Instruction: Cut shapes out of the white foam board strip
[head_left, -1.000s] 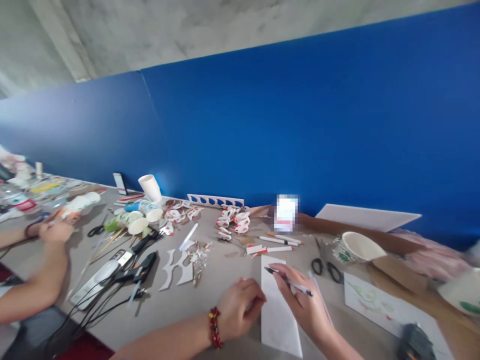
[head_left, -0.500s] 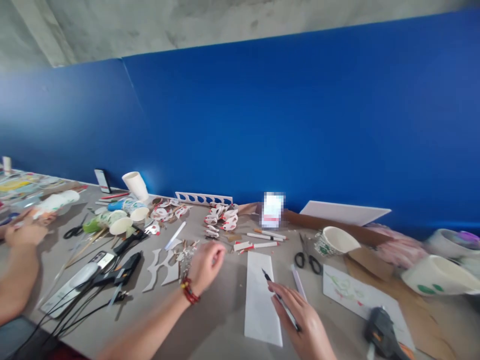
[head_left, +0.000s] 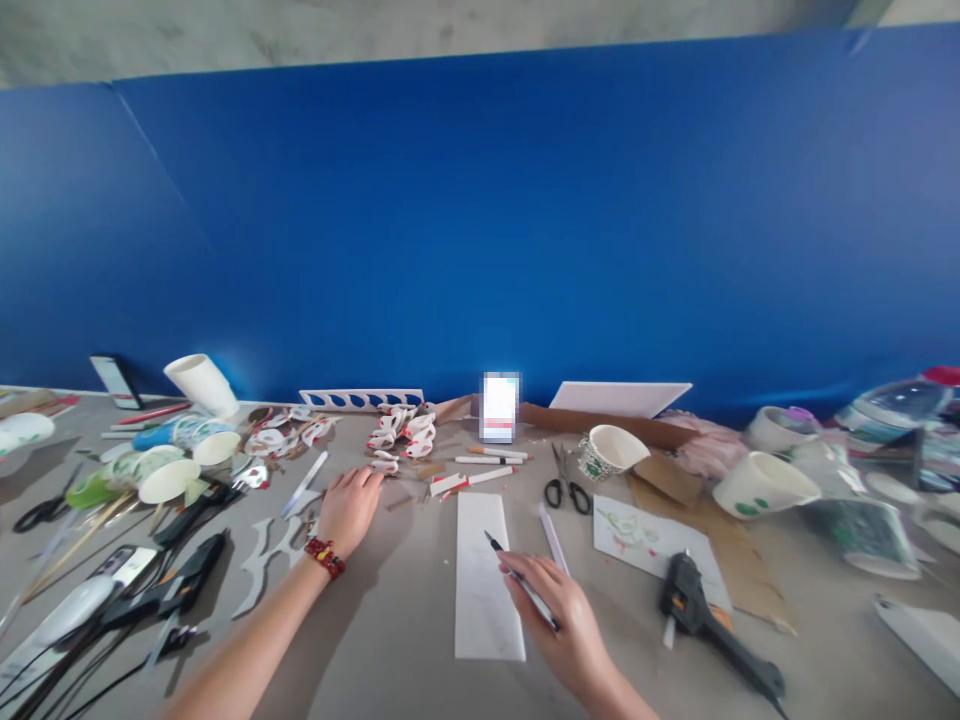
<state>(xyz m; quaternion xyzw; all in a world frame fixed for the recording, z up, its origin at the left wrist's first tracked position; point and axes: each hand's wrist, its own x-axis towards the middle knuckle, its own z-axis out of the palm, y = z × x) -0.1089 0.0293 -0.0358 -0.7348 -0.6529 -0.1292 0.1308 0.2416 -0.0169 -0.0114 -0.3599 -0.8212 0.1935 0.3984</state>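
A dark craft knife or pen, its tip pointing up and left, is held in my right hand, over the right edge of a white rectangular board. My left hand, with a red beaded bracelet at the wrist, reaches forward, palm down, its fingertips close to a pile of small white bird-like cutouts with red marks. Those fingers are extended, and nothing shows in them. White curved scraps lie left of that wrist.
Glue guns lie right and left, with cables. Scissors, markers, a cut paper cup and a drawing sheet lie around the board. A lit phone stands at the blue wall.
My left hand has moved forward and left from beside the board to the cutouts, its curled fingers now extended. My right hand keeps its tool over the board. The view has turned right.
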